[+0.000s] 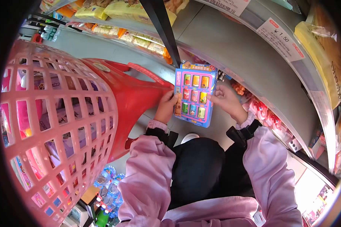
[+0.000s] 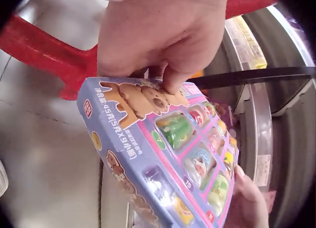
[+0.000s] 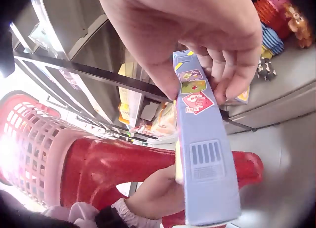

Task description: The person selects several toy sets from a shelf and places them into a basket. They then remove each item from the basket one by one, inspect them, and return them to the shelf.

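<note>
A blue and pink box [image 1: 190, 86] with several small can-shaped pieces behind its windows is held up between both hands. My left hand [image 1: 166, 107] grips its left edge, thumb on the front face. On the opposite edge, my right hand [image 1: 228, 102] pinches the box between thumb and fingers. In the left wrist view the left hand [image 2: 163, 35] holds the top of the box [image 2: 148, 154], with the thumb over a printed bear. The right wrist view shows the narrow side of the box [image 3: 207, 154] under the right hand [image 3: 192, 45].
A pink basket [image 1: 115, 109] full of packages stands at the left on a red frame [image 1: 140, 98]. Shelves with price labels [image 1: 280, 39] and bagged goods curve along the top and right. A black post [image 1: 163, 30] rises behind the box. Bottles [image 1: 111, 189] stand at the lower left.
</note>
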`<state>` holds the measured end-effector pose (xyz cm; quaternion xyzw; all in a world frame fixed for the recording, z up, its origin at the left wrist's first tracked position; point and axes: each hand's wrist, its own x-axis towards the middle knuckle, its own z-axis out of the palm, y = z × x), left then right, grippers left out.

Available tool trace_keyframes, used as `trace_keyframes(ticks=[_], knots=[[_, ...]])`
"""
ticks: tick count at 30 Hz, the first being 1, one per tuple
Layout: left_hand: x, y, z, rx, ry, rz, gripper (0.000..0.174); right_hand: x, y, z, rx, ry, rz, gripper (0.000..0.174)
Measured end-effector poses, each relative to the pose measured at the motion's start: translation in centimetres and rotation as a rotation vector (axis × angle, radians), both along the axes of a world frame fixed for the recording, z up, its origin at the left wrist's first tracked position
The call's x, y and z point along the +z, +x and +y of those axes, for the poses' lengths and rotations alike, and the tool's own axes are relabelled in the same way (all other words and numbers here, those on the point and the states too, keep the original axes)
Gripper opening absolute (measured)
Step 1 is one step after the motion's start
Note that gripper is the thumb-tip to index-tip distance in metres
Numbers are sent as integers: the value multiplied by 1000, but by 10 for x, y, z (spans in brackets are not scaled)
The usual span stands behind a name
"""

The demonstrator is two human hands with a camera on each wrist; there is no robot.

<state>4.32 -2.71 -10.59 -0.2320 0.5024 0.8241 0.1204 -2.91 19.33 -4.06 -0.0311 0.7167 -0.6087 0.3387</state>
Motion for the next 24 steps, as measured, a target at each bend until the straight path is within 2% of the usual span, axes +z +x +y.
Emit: trace_keyframes(ticks=[3, 8, 12, 15, 16, 18, 19, 20, 22, 23, 24], knots=[[-2, -15, -5, -72, -12, 69, 30, -5, -4, 0, -23, -37, -6, 35], [-1, -42, -4, -68, -60, 116, 33, -3, -13, -2, -144, -108, 1, 35], [6, -49, -6, -89, -54, 214, 34, -3, -5, -2, -147, -184, 119, 33], [-4, -48, -6, -81, -101, 255, 45, -9, 0, -3, -166, -218, 218, 32], [-17, -45, -5, -22, -301, 286, 47, -9, 6, -4, -179, -215, 247, 32], [-36, -60, 4, 32, -722, 221, 52, -11, -14, 2, -257, -216, 146, 31], [-39, -57, 5, 96, -696, 132, 56, -12, -15, 2, -280, -213, 128, 30], [-41, -53, 0, 25, -578, 29, 55, -13, -16, 2, -308, -208, 111, 30], [-23, -46, -7, -124, -335, -174, 52, -7, -17, -3, -379, -245, 264, 28], [-15, -40, -1, -70, -92, -136, 52, -3, -18, -5, -414, -263, 341, 27], [-8, -39, 3, -80, -70, -119, 49, -3, -18, -5, -433, -212, 347, 26]])
